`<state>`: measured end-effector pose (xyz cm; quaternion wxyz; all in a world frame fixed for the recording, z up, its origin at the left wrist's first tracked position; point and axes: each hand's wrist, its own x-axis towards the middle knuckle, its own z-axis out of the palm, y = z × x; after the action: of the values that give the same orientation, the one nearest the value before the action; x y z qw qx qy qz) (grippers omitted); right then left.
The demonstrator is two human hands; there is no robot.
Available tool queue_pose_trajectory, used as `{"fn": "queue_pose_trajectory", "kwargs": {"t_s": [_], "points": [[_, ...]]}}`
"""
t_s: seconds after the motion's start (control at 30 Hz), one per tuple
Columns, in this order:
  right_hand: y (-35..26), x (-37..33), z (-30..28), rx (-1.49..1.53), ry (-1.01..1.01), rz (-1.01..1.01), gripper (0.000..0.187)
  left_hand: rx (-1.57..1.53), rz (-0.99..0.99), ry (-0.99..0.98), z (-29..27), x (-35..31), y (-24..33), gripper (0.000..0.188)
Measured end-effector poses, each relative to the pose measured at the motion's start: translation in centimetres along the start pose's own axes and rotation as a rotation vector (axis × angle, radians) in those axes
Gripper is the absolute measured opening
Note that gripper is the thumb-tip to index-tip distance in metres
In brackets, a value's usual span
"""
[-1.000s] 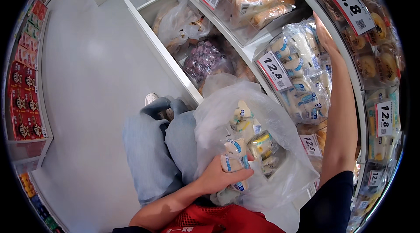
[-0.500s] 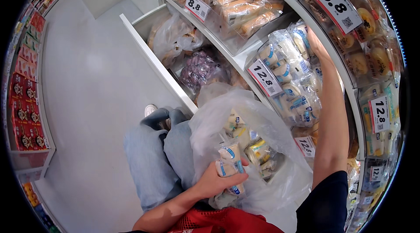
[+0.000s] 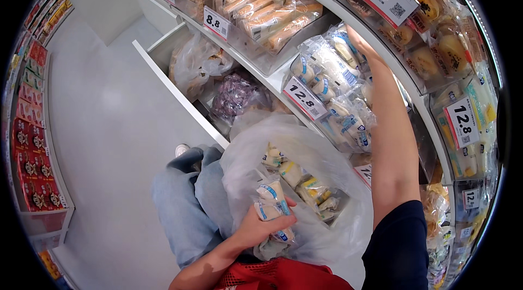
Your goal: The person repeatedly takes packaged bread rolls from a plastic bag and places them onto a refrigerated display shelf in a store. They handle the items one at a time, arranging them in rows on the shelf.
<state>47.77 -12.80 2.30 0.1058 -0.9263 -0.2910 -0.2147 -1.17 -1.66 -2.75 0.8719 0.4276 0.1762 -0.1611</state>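
Note:
My left hand [image 3: 255, 229] is closed around small wrapped white bread packs [image 3: 271, 192] with blue print, held just above the near side of a large clear plastic bag [image 3: 239, 148]. Inside that bag lie several wrapped pale bread pieces [image 3: 313, 187], some with yellow labels. My right hand [image 3: 359, 42] reaches up into a shelf bin of wrapped white bread packs [image 3: 332, 69] with blue print. It is at the back of the pile, partly under the shelf above, and its fingers are hidden.
A pulled-out white drawer [image 3: 180, 85] holds bagged goods and a purple bagged bundle [image 3: 237, 96]. Beside the bin lie wrapped long bread rolls [image 3: 261, 9]. An upper shelf edge [image 3: 400, 69] runs above my right forearm. Red packages [image 3: 35, 162] line the shelf across the aisle.
The whole view has shifted, so the shelves and drawer sit further left. My right hand stays at the back of the bin; my left hand still holds the bread packs.

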Motion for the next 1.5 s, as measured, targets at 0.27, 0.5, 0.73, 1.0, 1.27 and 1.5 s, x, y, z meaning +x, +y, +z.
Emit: {"fn": "queue_pose_trajectory", "kwargs": {"t_s": [0.27,0.5,0.73,1.0,1.27,1.5], "points": [[-7.7,-2.5,-6.5,-0.013,-0.271,0.194,0.066,0.005,0.069,0.01,0.0,0.0,-0.2,0.034],[-11.3,-9.5,-13.4,0.317,-0.429,0.123,0.08,0.006,0.077,0.021,0.7,-0.1,0.2,0.036],[-9.3,-20.2,-19.1,0.231,-0.308,0.217,0.064,-0.005,0.099,0.028,0.8,-0.4,-0.1,0.036],[-4.6,-19.4,-17.8,0.136,-0.222,0.399,0.044,-0.008,0.096,0.044,1.2,-0.5,0.0,0.035],[-3.7,-18.6,-16.1,0.01,-0.262,0.422,0.046,0.019,0.111,0.05,1.1,-0.5,-0.2,0.036],[-4.0,-19.3,-17.4,0.026,-0.31,0.349,0.048,0.015,0.119,0.039,1.1,-0.7,0.1,0.04]]}}
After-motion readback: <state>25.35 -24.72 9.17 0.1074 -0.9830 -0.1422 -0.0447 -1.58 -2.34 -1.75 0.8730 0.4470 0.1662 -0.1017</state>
